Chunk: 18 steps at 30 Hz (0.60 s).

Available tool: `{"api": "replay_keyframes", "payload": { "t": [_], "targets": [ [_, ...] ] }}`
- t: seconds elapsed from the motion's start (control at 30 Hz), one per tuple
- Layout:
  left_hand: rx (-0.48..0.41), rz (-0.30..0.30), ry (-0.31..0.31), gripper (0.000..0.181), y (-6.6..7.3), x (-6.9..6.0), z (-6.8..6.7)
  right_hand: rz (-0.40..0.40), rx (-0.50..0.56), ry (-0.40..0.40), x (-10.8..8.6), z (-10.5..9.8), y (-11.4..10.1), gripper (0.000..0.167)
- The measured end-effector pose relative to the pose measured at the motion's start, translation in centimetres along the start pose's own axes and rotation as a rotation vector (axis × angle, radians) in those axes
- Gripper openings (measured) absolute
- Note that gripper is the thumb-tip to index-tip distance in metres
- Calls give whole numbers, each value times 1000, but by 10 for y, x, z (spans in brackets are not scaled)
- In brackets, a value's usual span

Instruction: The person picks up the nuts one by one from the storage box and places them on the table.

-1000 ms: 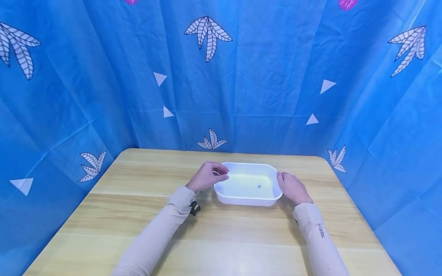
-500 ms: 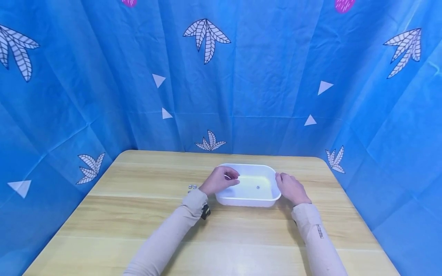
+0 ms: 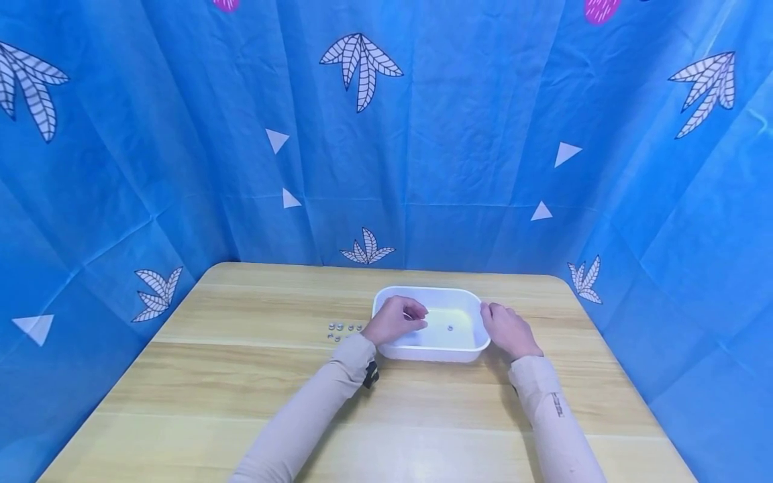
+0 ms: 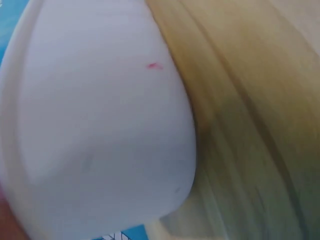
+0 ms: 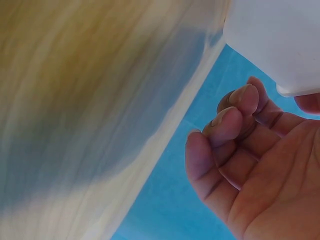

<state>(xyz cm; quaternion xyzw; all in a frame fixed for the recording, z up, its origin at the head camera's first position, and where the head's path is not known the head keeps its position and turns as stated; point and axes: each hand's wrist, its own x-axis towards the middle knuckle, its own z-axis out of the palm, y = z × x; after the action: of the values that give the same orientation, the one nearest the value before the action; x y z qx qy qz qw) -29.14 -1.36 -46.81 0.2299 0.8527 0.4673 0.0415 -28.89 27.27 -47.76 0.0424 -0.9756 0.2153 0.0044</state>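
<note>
A white plastic basin (image 3: 431,355) with rounded corners stands on the wooden table. One small shiny metal piece (image 3: 449,328) lies inside it. My left hand (image 3: 395,320) is over the basin's left part, thumb and fingers bent toward each other; whether something small is between the tips cannot be made out. In the left wrist view, the basin's outer wall (image 4: 110,110) fills much of the frame. My right hand (image 3: 510,329) grips the basin's right rim, and its curled fingers (image 5: 225,125) show below the rim in the right wrist view.
Several small shiny metal pieces (image 3: 339,327) lie in a group on the table (image 3: 241,376) left of the basin, partly behind the left wrist. A blue patterned curtain (image 3: 459,134) hangs behind the table and along both sides.
My left hand has moved right, from the basin's left rim to farther over its inside, uncovering the metal pieces on the table. The right hand stays at the right rim.
</note>
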Motion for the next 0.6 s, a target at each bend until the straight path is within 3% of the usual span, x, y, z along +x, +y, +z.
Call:
{"api": "replay_keyframes", "payload": {
  "t": [0.2,0.6],
  "targets": [
    [60,-7,-34,22,2,6,12,-1,-2,1,-2,1,1,58],
    [95,-19,-56,23,1,23,34,8,-3,1,-1,1,-1,61]
  ]
}}
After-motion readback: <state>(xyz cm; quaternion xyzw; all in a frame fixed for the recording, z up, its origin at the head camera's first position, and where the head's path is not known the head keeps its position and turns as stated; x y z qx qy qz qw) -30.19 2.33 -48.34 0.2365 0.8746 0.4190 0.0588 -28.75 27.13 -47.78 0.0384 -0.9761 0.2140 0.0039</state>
